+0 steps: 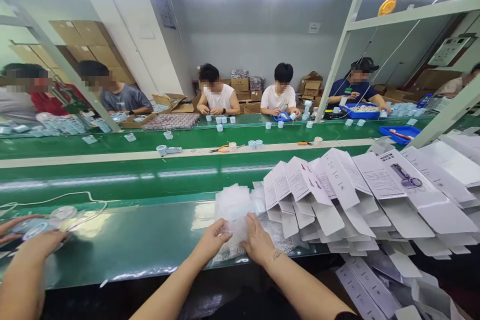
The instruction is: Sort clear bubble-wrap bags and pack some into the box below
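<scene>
One head-worn view looks forward and down, close over the green tabletop [150,240], facing workers opposite.

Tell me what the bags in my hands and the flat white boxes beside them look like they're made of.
The bags look like thin clear plastic film: see-through, crinkled, glinting. The flat boxes seem to be matte white printed card, with crisp folds and flaps.
</scene>
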